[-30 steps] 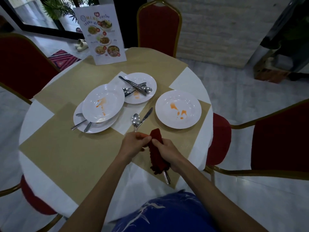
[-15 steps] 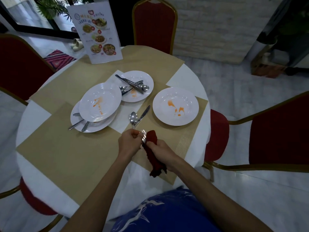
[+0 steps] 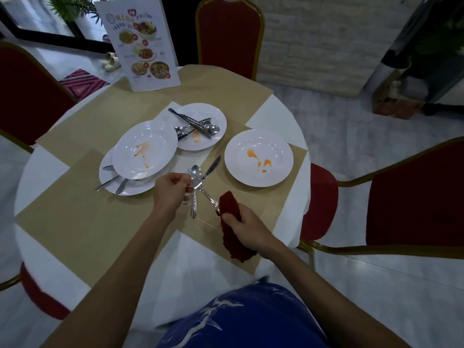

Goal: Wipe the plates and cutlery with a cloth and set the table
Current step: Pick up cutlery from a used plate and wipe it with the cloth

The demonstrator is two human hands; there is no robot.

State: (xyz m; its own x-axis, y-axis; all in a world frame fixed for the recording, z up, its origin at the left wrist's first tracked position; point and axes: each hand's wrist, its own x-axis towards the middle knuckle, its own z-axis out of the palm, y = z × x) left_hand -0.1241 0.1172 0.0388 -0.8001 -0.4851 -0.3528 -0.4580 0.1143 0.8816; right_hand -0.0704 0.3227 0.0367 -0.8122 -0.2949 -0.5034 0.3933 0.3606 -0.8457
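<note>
My left hand (image 3: 170,190) pinches the head end of a metal fork (image 3: 207,198). Its handle runs right and down into a dark red cloth (image 3: 229,209), which my right hand (image 3: 248,228) grips above the beige placemat (image 3: 75,217). Beside my left hand a spoon (image 3: 194,172) and a knife (image 3: 213,165) lie on the mat. A white plate (image 3: 258,177) with orange stains sits to the right. On the left a stained plate (image 3: 145,136) rests on another plate (image 3: 110,183), with cutlery handles (image 3: 108,183) sticking out between them. A farther plate (image 3: 216,114) carries several cutlery pieces (image 3: 195,124).
A standing menu card (image 3: 140,43) is at the table's far side. Red chairs with gold frames stand around the round table: one at the far side (image 3: 229,33), one left (image 3: 27,96), one right (image 3: 414,197). The white tablecloth (image 3: 190,270) reaches the near edge.
My left hand has drawn the fork out of the cloth toward the left, so most of its shaft now shows. My right hand with the cloth has shifted slightly right.
</note>
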